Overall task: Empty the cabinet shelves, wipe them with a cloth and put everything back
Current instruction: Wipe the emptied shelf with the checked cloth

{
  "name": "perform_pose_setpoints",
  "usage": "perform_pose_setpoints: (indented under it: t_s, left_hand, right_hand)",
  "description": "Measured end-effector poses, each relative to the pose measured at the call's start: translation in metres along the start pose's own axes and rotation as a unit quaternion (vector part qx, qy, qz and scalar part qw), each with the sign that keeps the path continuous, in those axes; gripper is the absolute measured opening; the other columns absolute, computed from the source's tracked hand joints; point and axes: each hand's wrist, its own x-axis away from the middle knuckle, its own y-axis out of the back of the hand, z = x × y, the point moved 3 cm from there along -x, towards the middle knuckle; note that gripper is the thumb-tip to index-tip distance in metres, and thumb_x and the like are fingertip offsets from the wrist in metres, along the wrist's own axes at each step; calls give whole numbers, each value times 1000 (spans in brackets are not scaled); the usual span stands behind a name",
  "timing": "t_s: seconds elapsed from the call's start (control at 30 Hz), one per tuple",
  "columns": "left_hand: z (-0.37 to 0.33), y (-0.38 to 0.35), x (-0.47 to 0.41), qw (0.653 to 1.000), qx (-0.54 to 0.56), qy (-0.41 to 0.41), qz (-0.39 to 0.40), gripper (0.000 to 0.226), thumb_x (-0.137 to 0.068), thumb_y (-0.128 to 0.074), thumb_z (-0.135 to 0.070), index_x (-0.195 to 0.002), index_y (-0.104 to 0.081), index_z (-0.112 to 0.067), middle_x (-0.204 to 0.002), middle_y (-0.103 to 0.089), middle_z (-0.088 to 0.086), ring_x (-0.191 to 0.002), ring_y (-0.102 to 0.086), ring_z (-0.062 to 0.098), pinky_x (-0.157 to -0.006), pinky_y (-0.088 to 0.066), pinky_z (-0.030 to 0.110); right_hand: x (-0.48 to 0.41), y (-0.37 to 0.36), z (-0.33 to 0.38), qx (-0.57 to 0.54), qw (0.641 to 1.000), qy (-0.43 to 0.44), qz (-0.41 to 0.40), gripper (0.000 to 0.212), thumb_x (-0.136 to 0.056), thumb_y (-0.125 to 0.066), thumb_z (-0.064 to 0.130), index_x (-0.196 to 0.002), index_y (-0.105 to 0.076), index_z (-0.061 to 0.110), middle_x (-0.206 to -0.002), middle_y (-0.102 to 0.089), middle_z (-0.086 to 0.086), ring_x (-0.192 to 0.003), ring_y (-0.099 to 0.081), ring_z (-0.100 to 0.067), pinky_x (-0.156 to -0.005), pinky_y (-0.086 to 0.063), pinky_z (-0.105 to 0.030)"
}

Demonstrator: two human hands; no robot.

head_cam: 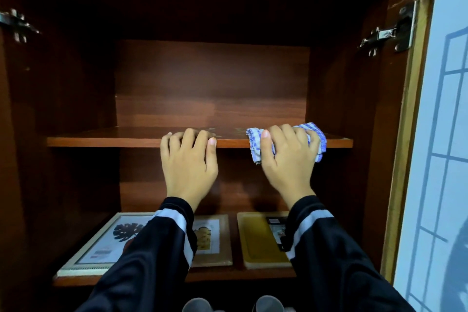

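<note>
Well, I was at the open cabinet with both hands up at the top shelf. My left hand held the front edge of that shelf near the middle. Its fingers were bent over the top of the board, and my thumb lay against the front. It held nothing else. My right hand was just beside it, a bit more to the right. Its fingers were curled tight round a blue and white checked cloth. The cloth was all bunched up and sat on the front edge of the top shelf, with bits hanging down on both sides of my hand. Down on the lower shelf three things lay flat, side by side: a leaf picture on the left, a small frame in the middle, and a yellow board on the right. My black sleeves hid parts of them. The glass door stood open on the right.
</note>
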Motion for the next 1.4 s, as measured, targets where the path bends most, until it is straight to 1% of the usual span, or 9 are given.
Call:
perform_pose_setpoints:
  t_s: [0.1, 0.27, 0.33, 0.43, 0.53, 0.83, 1.0, 1.2, 1.4]
  left_hand:
    - [-1, 2, 0, 1000, 9, 0, 6, 31, -99, -40, -31, -95, -66, -15, -91, -62, 3, -92, -53, 30, -101, -35, 47]
    - [-12, 2, -2, 999, -19, 17, 27, 30, -97, -38, -27, -101, -65, -12, -95, -62, 7, -96, -54, 36, -109, -29, 51]
    - [-24, 0, -6, 999, -12, -14, 41, 29, -94, -40, -26, -102, -64, -12, -94, -61, 7, -93, -56, 35, -110, -29, 50]
    - [-47, -5, -3, 995, 14, -74, 59, 28, -94, -42, -29, -103, -63, -12, -95, -61, 5, -94, -57, 32, -103, -34, 47]
    - [-51, -7, 2, 996, 14, -69, 53, 25, -95, -44, -29, -100, -61, -11, -95, -59, 5, -92, -53, 31, -95, -37, 45]
    - [-47, -7, 3, 996, 33, -66, 51, 26, -96, -44, -30, -102, -62, -12, -96, -60, 4, -91, -52, 29, -93, -36, 42]
    - [-46, -9, 3, 996, 41, -65, 39, 25, -95, -45, -29, -101, -62, -11, -94, -59, 4, -90, -51, 29, -94, -35, 43]
    - [-49, -10, 4, 997, 52, -46, 36, 23, -94, -46, -27, -101, -62, -11, -95, -60, 5, -92, -51, 30, -97, -34, 43]
    - [-47, -9, 4, 996, 52, -55, 45, 25, -95, -45, -28, -101, -62, -11, -94, -60, 5, -90, -52, 30, -94, -36, 43]
  right_hand:
    - [-2, 5, -20, 12, 1000, 24, 4, 40, -100, -31, 39, -84, -62, 20, -78, -56, 5, -81, -54, -22, -92, -32, -45]
    - [-4, 10, -36, 26, 998, -54, -25, 39, -99, -36, 36, -75, -59, 17, -74, -57, 2, -82, -53, -26, -96, -32, -45]
    - [-5, 7, -22, 11, 998, -62, -15, 40, -98, -36, 38, -76, -60, 17, -76, -58, 1, -84, -54, -27, -98, -32, -48]
    - [0, 3, -8, 7, 1000, -5, 10, 40, -99, -34, 41, -85, -64, 18, -81, -59, 3, -87, -55, -26, -97, -31, -47]
    - [0, 6, -17, 15, 999, 38, 25, 40, -99, -32, 40, -90, -65, 19, -82, -59, 5, -87, -55, -23, -93, -31, -43]
    - [-1, 18, -39, -1, 998, -67, 2, 43, -100, -30, 38, -85, -64, 17, -85, -61, 4, -92, -53, -22, -106, -28, -47]
    - [2, 22, -56, 35, 998, 24, 42, 42, -100, -30, 40, -101, -65, 17, -99, -62, 1, -103, -54, -26, -107, -27, -47]
    - [7, 15, -41, 30, 997, -62, 38, 46, -99, -30, 41, -111, -65, 14, -115, -62, -5, -126, -46, -34, -116, -13, -52]
    - [11, 19, -48, 56, 997, 3, 60, 46, -99, -32, 41, -124, -63, 17, -123, -61, -5, -126, -48, -32, -115, -19, -50]
